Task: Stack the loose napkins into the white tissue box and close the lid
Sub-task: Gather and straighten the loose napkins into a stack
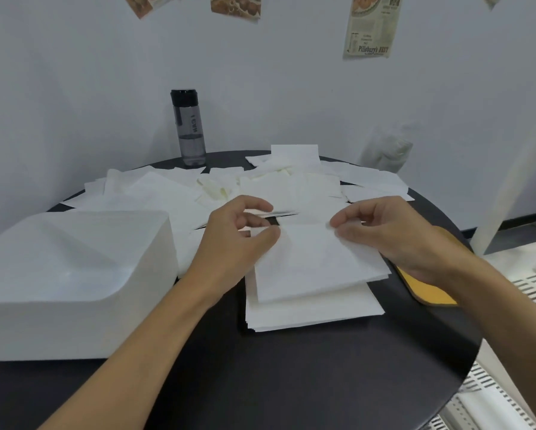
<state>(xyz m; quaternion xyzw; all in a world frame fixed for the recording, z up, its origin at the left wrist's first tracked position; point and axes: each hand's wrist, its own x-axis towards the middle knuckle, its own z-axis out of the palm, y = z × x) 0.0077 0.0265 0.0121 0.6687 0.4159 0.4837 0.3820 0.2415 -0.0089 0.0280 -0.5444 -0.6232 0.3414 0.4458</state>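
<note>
The white tissue box (74, 274) stands at the left of the round black table (291, 383). A squared stack of white napkins (316, 308) lies in the middle. My left hand (235, 237) and my right hand (394, 234) each pinch a far corner of the top napkin (310, 259), which lies slightly askew on the stack. Many loose napkins (276, 184) are scattered over the far half of the table.
A dark water bottle (189, 128) stands at the table's far edge by the wall. A yellow coaster-like pad (428, 290) lies under my right wrist at the right edge. A white slatted rack (533, 293) sits to the right, off the table.
</note>
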